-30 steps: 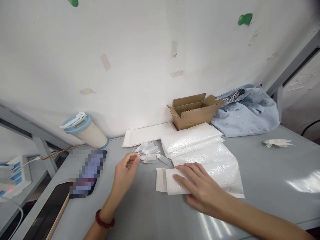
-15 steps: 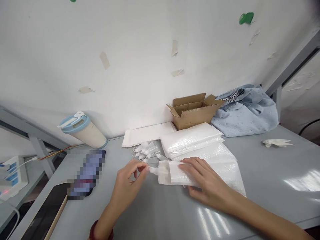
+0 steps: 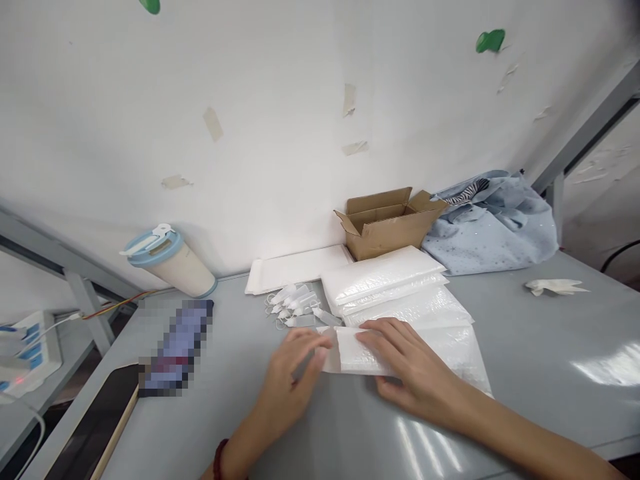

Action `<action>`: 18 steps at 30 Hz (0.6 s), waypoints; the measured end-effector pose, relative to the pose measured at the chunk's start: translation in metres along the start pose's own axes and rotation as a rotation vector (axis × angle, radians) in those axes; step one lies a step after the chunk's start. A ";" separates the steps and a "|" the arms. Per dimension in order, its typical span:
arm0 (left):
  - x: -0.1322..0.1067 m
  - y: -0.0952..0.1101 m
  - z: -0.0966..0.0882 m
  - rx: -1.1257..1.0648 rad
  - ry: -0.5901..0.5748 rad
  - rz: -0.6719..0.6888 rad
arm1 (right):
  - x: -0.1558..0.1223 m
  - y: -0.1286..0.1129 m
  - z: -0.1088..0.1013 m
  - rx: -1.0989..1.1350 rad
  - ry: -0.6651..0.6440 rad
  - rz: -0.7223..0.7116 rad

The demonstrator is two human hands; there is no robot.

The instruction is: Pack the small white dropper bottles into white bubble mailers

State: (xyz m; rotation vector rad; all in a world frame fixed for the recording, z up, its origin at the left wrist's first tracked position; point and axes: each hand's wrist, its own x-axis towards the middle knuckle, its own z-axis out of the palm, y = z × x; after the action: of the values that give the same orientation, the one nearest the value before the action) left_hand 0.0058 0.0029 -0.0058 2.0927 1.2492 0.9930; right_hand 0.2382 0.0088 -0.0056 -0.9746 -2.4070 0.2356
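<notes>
My right hand (image 3: 407, 367) grips a small white bubble mailer (image 3: 357, 357) on the grey table (image 3: 525, 373), fingers on top and thumb at its near edge. The fingers of my left hand (image 3: 295, 373) are stretched out, their tips resting on the mailer's open left end. It wears a red bead bracelet at the wrist. Just beyond the mailer lies a cluster of several small clear dropper bottles (image 3: 295, 303). No bottle shows in my fingers.
A stack of white bubble mailers (image 3: 395, 283) lies behind my right hand, with flat white envelopes (image 3: 295, 267) beyond. An open cardboard box (image 3: 385, 223), a blue cloth bag (image 3: 495, 223), a lidded cup (image 3: 167, 260), a phone (image 3: 175, 347) and a crumpled tissue (image 3: 555, 287) stand around.
My left hand brought a small bottle from the cluster to the mailer's open end; the bottle is now out of sight and the left fingers rest on that end. The right hand raised, then lowered, the mailer.
</notes>
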 end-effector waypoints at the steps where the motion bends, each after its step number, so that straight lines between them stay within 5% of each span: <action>1: 0.002 -0.004 -0.002 0.041 0.053 -0.026 | 0.000 0.000 0.000 0.001 -0.005 0.000; 5: 0.012 -0.025 -0.008 0.286 0.144 0.019 | -0.002 0.000 0.001 0.004 -0.030 -0.004; 12: 0.021 -0.040 -0.004 0.598 -0.124 0.062 | -0.003 0.001 0.002 0.003 -0.063 0.005; 18: 0.019 -0.041 -0.006 0.624 -0.185 0.096 | -0.002 0.001 0.002 -0.007 -0.050 0.004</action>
State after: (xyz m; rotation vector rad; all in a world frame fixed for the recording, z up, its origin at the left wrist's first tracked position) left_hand -0.0142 0.0389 -0.0254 2.6565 1.5047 0.4536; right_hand 0.2392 0.0086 -0.0083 -0.9879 -2.4526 0.2564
